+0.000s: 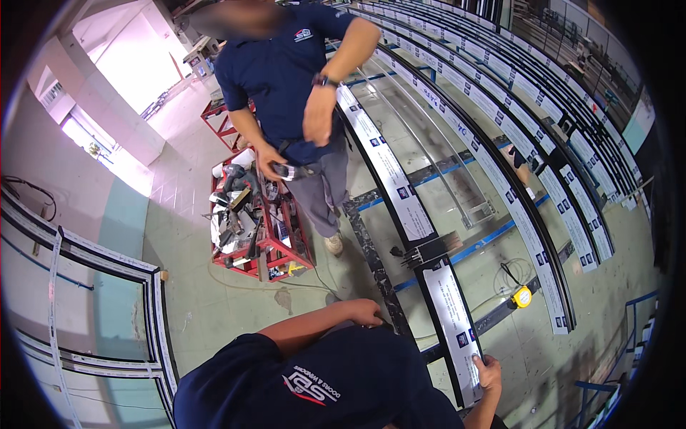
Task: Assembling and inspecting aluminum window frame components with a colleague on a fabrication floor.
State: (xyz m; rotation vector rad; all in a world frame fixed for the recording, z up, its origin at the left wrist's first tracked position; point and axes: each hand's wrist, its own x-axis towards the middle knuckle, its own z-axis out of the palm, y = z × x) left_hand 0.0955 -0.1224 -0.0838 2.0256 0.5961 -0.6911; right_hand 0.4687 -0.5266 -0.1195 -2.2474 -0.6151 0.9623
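Observation:
A long black profile [449, 304] with white printed protective film lies across the rack in front of me. My right hand [489, 373] grips its near end, thumb on the film and the other fingers around the far-right edge. Close to my body, left of the profile, my left hand [366, 312] is curled closed; whatever its fingers hold, if anything, is hidden. A bundle of thin dark strips [434, 249] lies crosswise on the profile. To the right, a yellow tape measure [522, 297] rests on a rack bar.
Opposite me stands a co-worker [286, 86] in a navy shirt, a small dark-and-silver object in one hand. A red tool cart [268, 261] full of tools stands at the left. More film-covered profiles [493, 171] fill the blue-and-black rack. A framed window [153, 314] leans at far left.

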